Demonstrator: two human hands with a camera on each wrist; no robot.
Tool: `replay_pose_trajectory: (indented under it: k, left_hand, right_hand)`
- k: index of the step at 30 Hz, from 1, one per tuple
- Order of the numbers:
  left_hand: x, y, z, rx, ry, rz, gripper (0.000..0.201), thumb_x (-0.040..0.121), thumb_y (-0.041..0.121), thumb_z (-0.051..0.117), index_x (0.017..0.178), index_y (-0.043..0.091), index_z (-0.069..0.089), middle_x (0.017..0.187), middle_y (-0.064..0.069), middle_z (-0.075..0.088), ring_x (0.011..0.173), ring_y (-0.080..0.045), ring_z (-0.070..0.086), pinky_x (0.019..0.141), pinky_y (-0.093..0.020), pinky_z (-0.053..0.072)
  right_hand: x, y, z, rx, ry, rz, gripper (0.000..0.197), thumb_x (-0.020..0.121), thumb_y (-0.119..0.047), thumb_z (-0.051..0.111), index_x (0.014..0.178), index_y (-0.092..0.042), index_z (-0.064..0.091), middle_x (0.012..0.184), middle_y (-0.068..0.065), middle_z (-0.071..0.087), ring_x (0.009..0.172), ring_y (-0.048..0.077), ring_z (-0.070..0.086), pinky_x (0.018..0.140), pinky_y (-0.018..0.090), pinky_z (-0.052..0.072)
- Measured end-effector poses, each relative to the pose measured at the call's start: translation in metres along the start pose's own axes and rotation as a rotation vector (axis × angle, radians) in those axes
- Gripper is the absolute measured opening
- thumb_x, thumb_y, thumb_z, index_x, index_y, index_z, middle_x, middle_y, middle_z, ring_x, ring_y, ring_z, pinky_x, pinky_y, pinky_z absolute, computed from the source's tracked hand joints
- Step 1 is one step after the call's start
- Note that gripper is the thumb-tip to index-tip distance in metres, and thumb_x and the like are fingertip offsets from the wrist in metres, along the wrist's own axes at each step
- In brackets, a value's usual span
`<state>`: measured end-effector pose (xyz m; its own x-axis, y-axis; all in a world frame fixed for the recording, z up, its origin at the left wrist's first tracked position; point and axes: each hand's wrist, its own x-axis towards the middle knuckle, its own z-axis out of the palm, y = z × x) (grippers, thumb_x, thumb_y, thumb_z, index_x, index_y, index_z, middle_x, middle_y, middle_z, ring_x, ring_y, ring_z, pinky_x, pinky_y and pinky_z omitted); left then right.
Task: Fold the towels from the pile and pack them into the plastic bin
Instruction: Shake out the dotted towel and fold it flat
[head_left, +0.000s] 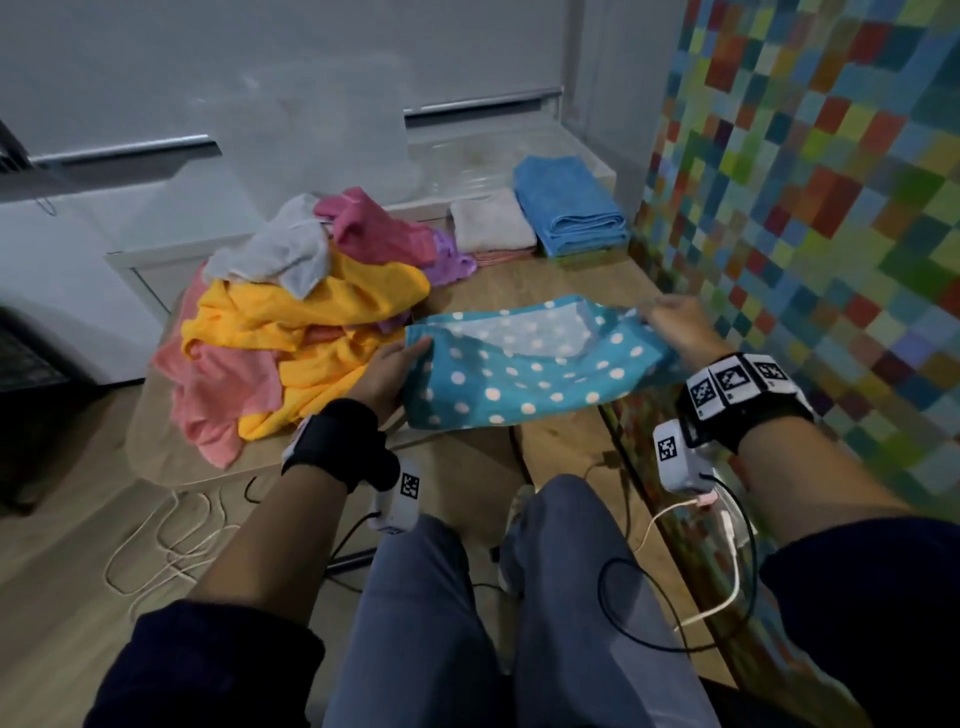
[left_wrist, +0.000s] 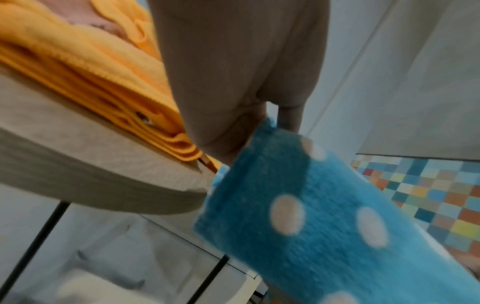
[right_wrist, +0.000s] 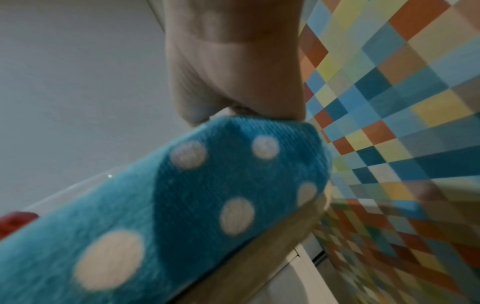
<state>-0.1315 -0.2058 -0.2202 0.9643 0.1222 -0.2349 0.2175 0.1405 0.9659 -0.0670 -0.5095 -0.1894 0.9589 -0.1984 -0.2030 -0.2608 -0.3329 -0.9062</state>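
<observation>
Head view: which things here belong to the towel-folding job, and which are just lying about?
Job: polka-dot towel held by left hand and right hand; unfolded towel pile; folded blue towel; folded white towel; clear plastic bin.
Lying about: floor cables; checkered wall.

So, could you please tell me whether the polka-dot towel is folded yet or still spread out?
Partly folded: the polka-dot towel is doubled over, its paler underside showing, stretched between the left hand and right hand.
</observation>
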Motion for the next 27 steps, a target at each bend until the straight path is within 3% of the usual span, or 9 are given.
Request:
replay_pose_trajectory:
  k: [3, 6, 8, 10, 12, 16, 20, 23, 27]
  left_hand:
    - [0.009, 0.004, 0.006, -0.094, 0.056, -0.054, 0.020, 0.096, 0.025, 0.046, 0.099, 0.012, 0.061, 0.076, -0.001, 0.071, 0.066, -0.015, 0.067, 0.055, -0.020, 0.054]
    - [0.018, -0.002, 0.010, -0.048, 0.112, -0.158, 0.023, 0.094, 0.028, 0.049, 0.103, 0.010, 0.061, 0.090, -0.008, 0.068, 0.075, -0.021, 0.064, 0.068, -0.028, 0.052]
    - [0.024, -0.005, 0.009, 0.010, 0.134, -0.152, 0.026, 0.094, 0.026, 0.051, 0.112, 0.009, 0.059, 0.103, -0.013, 0.065, 0.081, -0.024, 0.062, 0.075, -0.034, 0.051]
    - [0.026, -0.002, 0.009, 0.043, 0.138, -0.140, 0.018, 0.095, 0.023, 0.050, 0.102, 0.010, 0.061, 0.099, -0.013, 0.065, 0.079, -0.022, 0.061, 0.075, -0.034, 0.051]
    - [0.029, 0.000, 0.009, 0.066, 0.138, -0.139, 0.015, 0.095, 0.019, 0.050, 0.087, 0.013, 0.061, 0.087, -0.008, 0.064, 0.074, -0.021, 0.060, 0.069, -0.032, 0.050]
    - [0.032, -0.002, 0.007, 0.062, 0.149, -0.120, 0.015, 0.095, 0.019, 0.050, 0.085, 0.015, 0.061, 0.085, -0.006, 0.064, 0.073, -0.019, 0.061, 0.068, -0.031, 0.051]
    - [0.032, -0.002, 0.006, 0.035, 0.209, -0.028, 0.013, 0.096, 0.019, 0.049, 0.093, 0.015, 0.061, 0.083, -0.001, 0.063, 0.071, -0.014, 0.060, 0.062, -0.023, 0.051]
    - [0.038, 0.004, 0.004, 0.058, 0.314, 0.108, 0.014, 0.096, 0.018, 0.049, 0.103, 0.010, 0.059, 0.081, 0.000, 0.061, 0.068, -0.011, 0.058, 0.055, -0.017, 0.050]
    - [0.053, 0.001, 0.002, 0.270, 0.374, 0.117, 0.021, 0.093, 0.018, 0.054, 0.106, 0.004, 0.062, 0.085, -0.006, 0.061, 0.075, -0.022, 0.061, 0.052, -0.025, 0.052]
  right_hand:
    - [-0.003, -0.011, 0.012, 0.032, -0.162, 0.015, 0.018, 0.083, 0.000, 0.047, 0.069, -0.010, 0.055, 0.068, 0.006, 0.055, 0.062, 0.019, 0.053, 0.054, 0.024, 0.044]
    - [-0.002, -0.008, 0.026, -0.062, -0.286, 0.042, 0.021, 0.083, 0.002, 0.044, 0.068, -0.010, 0.052, 0.065, 0.007, 0.055, 0.057, 0.018, 0.052, 0.042, 0.014, 0.041]
    - [0.005, -0.003, 0.032, -0.066, -0.228, 0.012, 0.019, 0.083, 0.001, 0.048, 0.068, -0.009, 0.055, 0.073, 0.011, 0.059, 0.061, 0.021, 0.055, 0.047, 0.015, 0.043]
    - [0.016, 0.002, 0.033, -0.110, -0.103, -0.086, 0.010, 0.084, -0.010, 0.055, 0.082, -0.007, 0.064, 0.089, 0.012, 0.062, 0.079, 0.028, 0.061, 0.067, 0.027, 0.047]
    - [0.021, 0.004, 0.033, -0.275, -0.030, -0.178, 0.022, 0.086, -0.023, 0.058, 0.100, -0.010, 0.069, 0.100, 0.008, 0.064, 0.094, 0.026, 0.060, 0.079, 0.031, 0.045]
    - [0.020, 0.013, 0.036, -0.369, 0.061, -0.232, 0.027, 0.090, -0.022, 0.054, 0.099, 0.001, 0.065, 0.099, 0.015, 0.063, 0.094, 0.029, 0.058, 0.070, 0.028, 0.036]
    - [0.031, 0.020, 0.033, -0.335, 0.285, -0.207, 0.028, 0.080, -0.038, 0.046, 0.078, -0.012, 0.058, 0.081, 0.010, 0.061, 0.084, 0.033, 0.059, 0.076, 0.039, 0.047]
    - [0.045, 0.010, 0.027, -0.081, 0.311, -0.203, 0.024, 0.088, -0.023, 0.049, 0.065, -0.023, 0.043, 0.064, -0.003, 0.044, 0.064, 0.020, 0.046, 0.067, 0.031, 0.037]
    - [0.064, 0.011, 0.030, -0.297, 0.112, -0.145, 0.014, 0.093, -0.020, 0.046, 0.095, -0.009, 0.054, 0.067, -0.001, 0.044, 0.057, 0.015, 0.044, 0.064, 0.033, 0.037]
